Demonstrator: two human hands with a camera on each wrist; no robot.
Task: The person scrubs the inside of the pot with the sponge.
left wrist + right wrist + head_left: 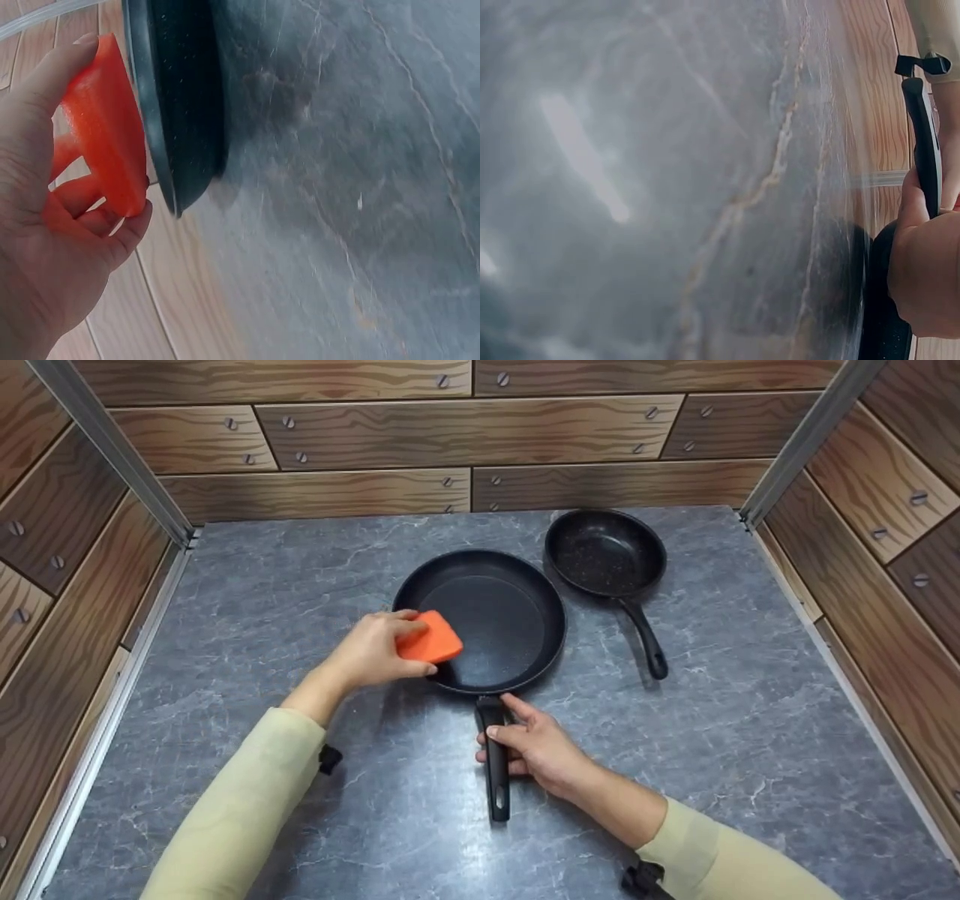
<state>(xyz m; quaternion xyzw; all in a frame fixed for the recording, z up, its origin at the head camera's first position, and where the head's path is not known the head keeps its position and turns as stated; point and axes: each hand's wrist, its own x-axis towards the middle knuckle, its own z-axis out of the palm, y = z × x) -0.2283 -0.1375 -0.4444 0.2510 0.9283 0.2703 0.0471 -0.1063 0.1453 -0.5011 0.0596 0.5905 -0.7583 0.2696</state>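
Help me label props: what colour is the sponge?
Orange; the sponge shows best in the head view.

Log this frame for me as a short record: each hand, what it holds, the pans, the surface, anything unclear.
left hand: pinches orange sponge between thumb and fingers
sponge position: at the large pan's left side
right hand: grips the large pan's handle, thumb on top
large pan: black, upright on the table, handle toward the person
small pan: dark, speckled, farther back to the right, untouched
table: grey, marble-patterned
unclear: whether the sponge touches the large pan
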